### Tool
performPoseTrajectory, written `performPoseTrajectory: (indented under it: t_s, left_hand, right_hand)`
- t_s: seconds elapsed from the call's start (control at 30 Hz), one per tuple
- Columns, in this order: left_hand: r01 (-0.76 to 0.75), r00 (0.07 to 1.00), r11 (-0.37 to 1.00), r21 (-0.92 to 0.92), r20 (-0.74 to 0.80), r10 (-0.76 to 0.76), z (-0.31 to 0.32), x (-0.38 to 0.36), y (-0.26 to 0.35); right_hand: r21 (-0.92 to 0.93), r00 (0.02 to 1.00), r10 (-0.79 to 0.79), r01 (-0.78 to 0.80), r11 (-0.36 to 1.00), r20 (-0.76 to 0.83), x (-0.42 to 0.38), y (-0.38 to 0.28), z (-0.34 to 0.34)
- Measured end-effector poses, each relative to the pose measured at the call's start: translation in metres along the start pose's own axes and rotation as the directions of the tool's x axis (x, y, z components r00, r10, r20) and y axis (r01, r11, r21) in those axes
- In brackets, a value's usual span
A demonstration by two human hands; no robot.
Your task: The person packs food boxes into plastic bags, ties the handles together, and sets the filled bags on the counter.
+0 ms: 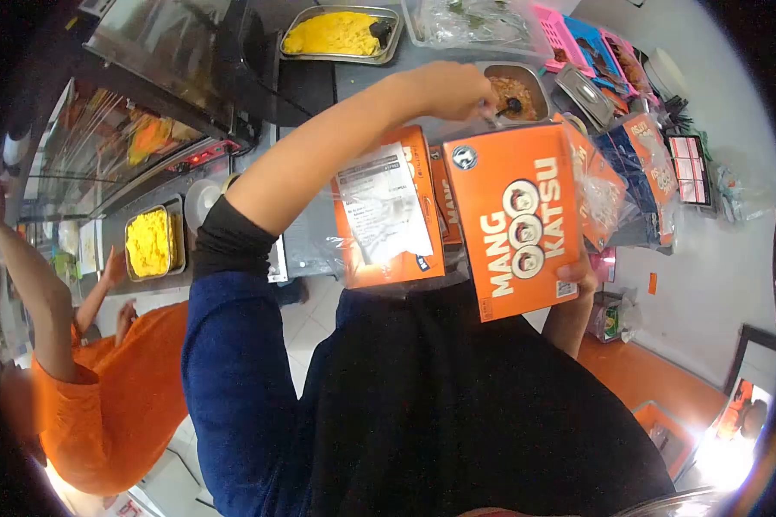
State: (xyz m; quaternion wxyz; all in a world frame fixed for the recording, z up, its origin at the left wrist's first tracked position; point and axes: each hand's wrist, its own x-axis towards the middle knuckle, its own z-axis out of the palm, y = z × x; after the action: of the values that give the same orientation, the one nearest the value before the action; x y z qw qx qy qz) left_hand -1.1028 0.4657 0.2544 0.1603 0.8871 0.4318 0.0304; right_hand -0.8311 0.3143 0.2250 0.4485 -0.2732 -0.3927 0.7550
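Note:
My right hand (582,277) grips the lower right edge of an orange cardboard food box (513,224) printed "MANG KATSU", held tilted in front of my chest. Across the top of the view reaches my left arm. My left hand (453,89) is closed just above the box's upper edge. Its fingertips come close to a black spoon (513,105) in a metal pan of reddish-brown chopped food (517,86); whatever they hold is hidden. Under my left forearm is another orange box (388,207) in clear plastic, with a printed receipt (386,202) on it.
Yellow food fills a metal tray (397,50) at the back and another tray (178,250) at left. Bagged orange boxes (647,164), a metal lid (585,96) and a pink basket (560,39) are at right. A co-worker in an orange shirt (121,396) stands at left.

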Motion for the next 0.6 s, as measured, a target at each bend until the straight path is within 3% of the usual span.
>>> performPoseTrajectory:
  t_s: [0.07, 0.1, 0.27, 0.37, 0.47, 0.57, 0.6]
  left_hand:
    - [-0.099, 0.984, 0.995, -0.014, -0.152, 0.096, -0.002, 0.006, -0.005]
    - [-0.144, 0.978, 0.989, -0.017, -0.155, 0.139, -0.003, 0.009, -0.003]
    - [-0.351, 0.932, 0.936, -0.025, -0.099, 0.347, 0.006, 0.031, 0.015]
    - [-0.481, 0.865, 0.872, 0.089, -0.115, 0.488, 0.032, 0.059, 0.022]
    - [-0.346, 0.923, 0.936, 0.071, -0.155, 0.353, 0.029, 0.071, 0.033]
    - [-0.486, 0.845, 0.872, 0.053, -0.227, 0.485, 0.031, 0.073, 0.042]
    - [-0.497, 0.852, 0.867, 0.041, -0.166, 0.497, 0.035, 0.074, 0.048]
  right_hand:
    - [-0.212, 0.998, 0.021, -0.033, 0.977, -0.056, -0.004, -0.002, 0.003]
    - [-0.313, 0.996, 0.03, -0.057, 0.948, -0.088, -0.007, -0.004, 0.005]
    - [-0.455, 0.99, 0.102, -0.134, 0.88, -0.094, -0.001, 0.007, 0.022]
    - [-0.27, 0.972, 0.131, -0.181, 0.946, -0.194, 0.009, 0.012, 0.026]
    - [-0.333, 0.955, 0.128, -0.216, 0.918, -0.268, 0.02, 0.019, 0.019]
    - [-0.399, 0.947, 0.153, -0.261, 0.879, -0.281, 0.032, 0.018, 0.011]
    - [-0.422, 0.946, 0.168, -0.277, 0.863, -0.277, 0.035, 0.018, 0.007]
